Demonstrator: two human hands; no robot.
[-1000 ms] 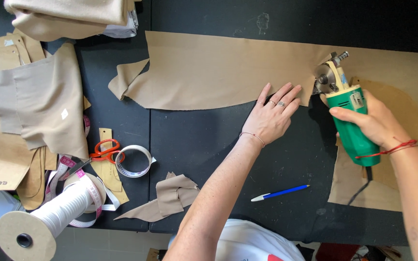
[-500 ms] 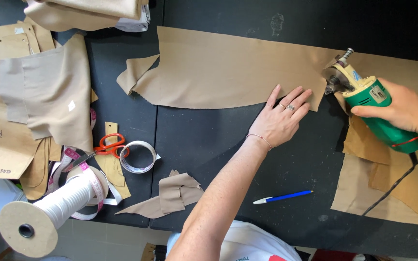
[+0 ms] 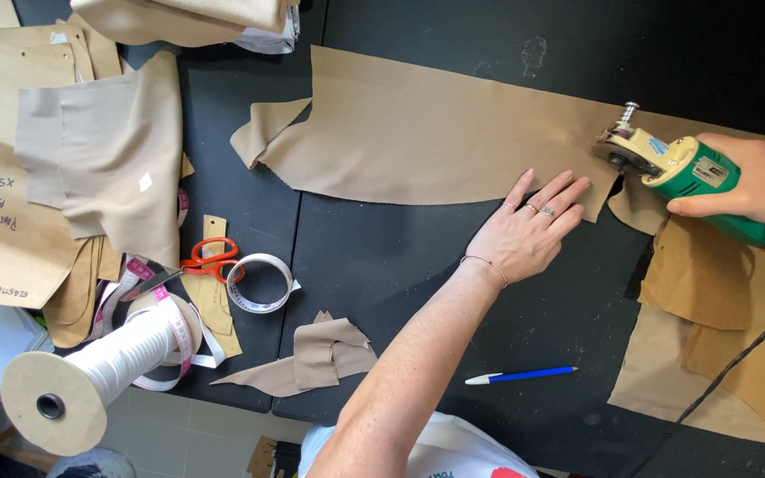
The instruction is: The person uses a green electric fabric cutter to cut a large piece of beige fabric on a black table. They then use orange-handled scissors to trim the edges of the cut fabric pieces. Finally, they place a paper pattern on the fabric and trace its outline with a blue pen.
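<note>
The green rotary cutter (image 3: 701, 190) has slid right along the tan fabric (image 3: 427, 142) on the black table (image 3: 382, 265), right hand (image 3: 750, 181) closed around it; left hand (image 3: 529, 230) lies open, pressing the fabric's edge, blue pen (image 3: 520, 375) nearby.

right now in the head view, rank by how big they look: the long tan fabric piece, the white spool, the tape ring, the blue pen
1. long tan fabric piece
2. white spool, though it sits nearer the camera
3. tape ring and blue pen: too alike to rank
</note>
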